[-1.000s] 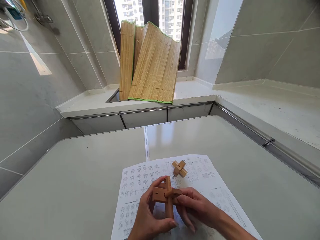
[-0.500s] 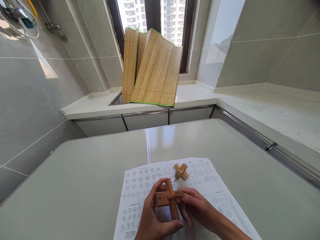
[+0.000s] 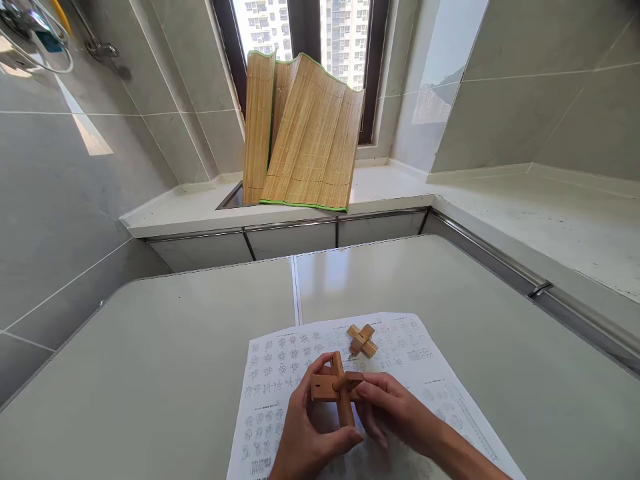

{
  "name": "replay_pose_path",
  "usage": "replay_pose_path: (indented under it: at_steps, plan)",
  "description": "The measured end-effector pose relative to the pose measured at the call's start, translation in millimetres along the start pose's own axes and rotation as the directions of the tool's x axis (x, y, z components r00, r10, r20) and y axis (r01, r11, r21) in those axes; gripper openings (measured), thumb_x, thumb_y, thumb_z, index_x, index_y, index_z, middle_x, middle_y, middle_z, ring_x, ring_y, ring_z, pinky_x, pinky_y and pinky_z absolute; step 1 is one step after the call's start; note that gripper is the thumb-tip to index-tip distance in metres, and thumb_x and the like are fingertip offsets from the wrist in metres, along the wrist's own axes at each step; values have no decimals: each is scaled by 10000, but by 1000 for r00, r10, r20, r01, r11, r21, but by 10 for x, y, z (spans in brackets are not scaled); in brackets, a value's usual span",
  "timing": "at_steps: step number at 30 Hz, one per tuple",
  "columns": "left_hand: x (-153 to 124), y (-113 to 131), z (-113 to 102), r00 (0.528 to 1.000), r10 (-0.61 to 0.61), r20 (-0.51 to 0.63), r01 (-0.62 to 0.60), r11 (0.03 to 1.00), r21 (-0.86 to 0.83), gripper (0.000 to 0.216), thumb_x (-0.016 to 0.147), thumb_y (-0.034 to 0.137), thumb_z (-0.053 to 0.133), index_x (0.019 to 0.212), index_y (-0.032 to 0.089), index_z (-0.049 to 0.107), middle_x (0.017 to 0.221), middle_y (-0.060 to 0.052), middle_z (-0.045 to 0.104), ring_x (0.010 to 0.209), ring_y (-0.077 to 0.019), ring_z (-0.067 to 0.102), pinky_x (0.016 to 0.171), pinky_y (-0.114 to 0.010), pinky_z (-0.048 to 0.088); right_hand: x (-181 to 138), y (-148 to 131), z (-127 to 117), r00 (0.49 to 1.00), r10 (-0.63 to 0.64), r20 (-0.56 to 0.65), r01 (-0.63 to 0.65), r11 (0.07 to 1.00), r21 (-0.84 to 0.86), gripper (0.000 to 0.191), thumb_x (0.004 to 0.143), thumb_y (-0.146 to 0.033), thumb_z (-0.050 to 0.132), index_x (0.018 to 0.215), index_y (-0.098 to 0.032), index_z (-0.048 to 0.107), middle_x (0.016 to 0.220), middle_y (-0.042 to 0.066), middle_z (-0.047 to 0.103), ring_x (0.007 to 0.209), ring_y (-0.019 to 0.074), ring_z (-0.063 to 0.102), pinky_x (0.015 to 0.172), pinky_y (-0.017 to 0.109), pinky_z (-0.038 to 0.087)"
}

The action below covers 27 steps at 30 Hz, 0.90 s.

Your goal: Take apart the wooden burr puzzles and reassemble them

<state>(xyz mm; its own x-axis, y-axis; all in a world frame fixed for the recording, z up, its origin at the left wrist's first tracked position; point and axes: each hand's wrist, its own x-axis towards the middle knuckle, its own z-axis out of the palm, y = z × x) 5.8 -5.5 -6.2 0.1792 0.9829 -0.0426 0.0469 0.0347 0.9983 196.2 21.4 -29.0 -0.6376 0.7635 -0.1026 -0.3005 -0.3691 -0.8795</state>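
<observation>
A reddish-brown wooden interlocking puzzle point(image 3: 326, 388) made of crossed bars is held just above a printed sheet point(image 3: 280, 400). My left hand point(image 3: 307, 427) grips it between the fingers at its upper left and the thumb at its lower end. On the right side, my right hand point(image 3: 395, 407) pinches a bar between thumb and index finger, its other fingers curled below. Just beyond my hands, a second, lighter wooden interlocking puzzle point(image 3: 362, 340) rests on the sheet. The sheet bears rows of small line drawings.
The sheet lies on a pale table point(image 3: 175, 360) with a seam down its middle. Behind it runs a white ledge point(image 3: 195, 212), where a folded bamboo mat point(image 3: 313, 140) leans against the window. Metal rails point(image 3: 480, 247) line the ledge's front. Tiled walls enclose both sides.
The held puzzle has tilted a little, and its front peg has shifted slightly left and up. Both hands keep their hold. The lighter puzzle stays in place.
</observation>
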Motion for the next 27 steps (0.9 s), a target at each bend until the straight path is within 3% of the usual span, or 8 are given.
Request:
replay_pose_path:
  at_steps: [4,11,16,19,22,24,27]
  plan:
    - [14,15,16,1000,-13,-21,12,1000,-29,969,599,525,879,1426,203,491,1219,-116,714,1186,-352,636,1105,-460,443,8,7,8,998,0,-56,-1,1000,-20,470,954,-577,567,923,-116,651,507,-69,525,352,71,440,467,216,343]
    - [29,62,64,995,-20,-93,15,998,-56,944,588,611,862,1368,181,550,1224,-133,712,1151,-346,659,1084,-450,464,42,21,40,994,-34,-106,37,999,24,442,952,-537,583,729,-156,581,444,-67,523,308,64,387,436,220,312]
    - [63,19,19,998,-49,33,51,994,-93,889,629,670,813,1333,175,590,1188,-132,721,1137,-355,652,1008,-425,509,32,95,-10,996,-43,-73,44,999,18,520,953,-614,538,717,-153,575,431,-40,559,314,81,454,445,218,323]
    - [90,-1,-23,995,-54,83,59,996,-61,856,646,775,728,1245,167,658,1050,-118,740,984,-343,686,874,-420,556,13,77,-13,998,-63,-24,62,998,-21,619,934,-718,467,692,-157,566,446,-17,575,339,98,494,461,233,377]
    - [113,24,-49,997,-63,50,66,996,-54,755,755,832,563,1015,145,736,893,-100,713,850,-287,674,792,-386,553,-11,9,21,987,-137,-86,126,985,-117,521,931,-677,528,762,-184,541,492,-26,600,360,93,474,450,228,383]
    - [124,55,-53,997,-62,41,65,996,-62,721,815,815,501,926,143,739,895,-101,700,865,-272,661,809,-375,546,-28,-26,45,956,-229,-182,178,949,-262,378,901,-565,667,932,-203,565,623,-28,653,439,101,511,491,233,424]
    - [129,94,-46,994,-79,79,84,994,-67,708,799,802,550,1004,152,741,1017,-114,708,902,-280,668,813,-381,558,-40,-22,50,865,-437,-245,240,791,-563,330,879,-390,752,1149,-263,610,820,-3,692,605,142,592,612,281,502]
